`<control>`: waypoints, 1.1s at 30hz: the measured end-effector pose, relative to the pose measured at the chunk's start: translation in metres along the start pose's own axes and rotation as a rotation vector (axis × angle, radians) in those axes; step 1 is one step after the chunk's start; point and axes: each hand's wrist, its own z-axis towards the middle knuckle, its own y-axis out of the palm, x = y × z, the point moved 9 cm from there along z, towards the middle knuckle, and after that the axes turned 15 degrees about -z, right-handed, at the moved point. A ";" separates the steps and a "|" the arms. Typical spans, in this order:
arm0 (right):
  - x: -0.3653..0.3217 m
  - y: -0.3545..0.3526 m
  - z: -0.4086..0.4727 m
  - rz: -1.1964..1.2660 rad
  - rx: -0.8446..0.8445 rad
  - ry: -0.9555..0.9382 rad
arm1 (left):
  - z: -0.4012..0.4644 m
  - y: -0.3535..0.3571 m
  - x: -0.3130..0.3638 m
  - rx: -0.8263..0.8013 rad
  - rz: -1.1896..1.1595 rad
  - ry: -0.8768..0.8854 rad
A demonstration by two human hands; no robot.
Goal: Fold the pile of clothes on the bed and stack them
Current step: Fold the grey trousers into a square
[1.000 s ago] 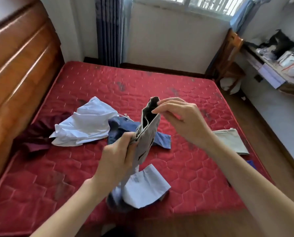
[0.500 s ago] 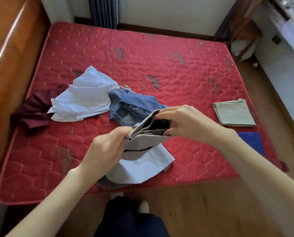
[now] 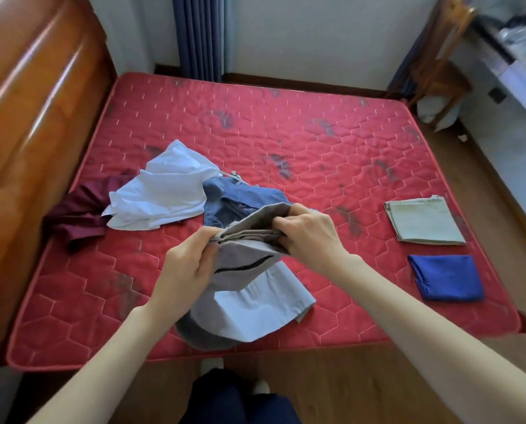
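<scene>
Both of my hands hold a grey garment [image 3: 243, 261] above the near part of the red bed [image 3: 316, 154]. My left hand [image 3: 185, 267] grips its left end and my right hand [image 3: 309, 234] grips the bunched waistband at the right. Its pale lower part [image 3: 255, 310] drapes onto the mattress. Behind it lie an unfolded pile: a denim piece [image 3: 237, 203], a white shirt [image 3: 166, 191] and a maroon garment [image 3: 78, 209]. At the right, a folded beige cloth [image 3: 424, 221] and a folded blue cloth [image 3: 445, 276] lie flat, side by side.
A wooden headboard [image 3: 26, 133] runs along the left. A wooden chair [image 3: 436, 65] and a cluttered desk [image 3: 518, 56] stand at the far right. Blue curtains [image 3: 200, 35] hang at the back wall. My legs [image 3: 240, 399] stand on the wood floor at the bed's near edge.
The grey garment went from hanging upright to lying level and lower over the bed. My hands came closer together along its waistband. The camera tilted down, bringing the folded blue cloth into view.
</scene>
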 end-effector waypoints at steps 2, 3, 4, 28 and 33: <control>0.011 -0.024 0.007 0.050 0.056 0.070 | 0.010 -0.011 0.006 0.058 0.030 -0.013; 0.018 -0.047 0.016 0.056 0.112 0.082 | 0.021 -0.020 0.015 0.095 0.032 -0.008; 0.025 -0.077 0.027 0.061 0.200 0.073 | 0.035 -0.031 0.028 0.144 0.020 0.010; 0.058 -0.279 -0.017 -0.102 0.596 0.043 | 0.105 -0.042 0.160 0.421 -0.175 0.292; 0.073 -0.268 -0.019 -0.201 0.583 0.098 | 0.107 -0.012 0.145 0.294 -0.216 0.185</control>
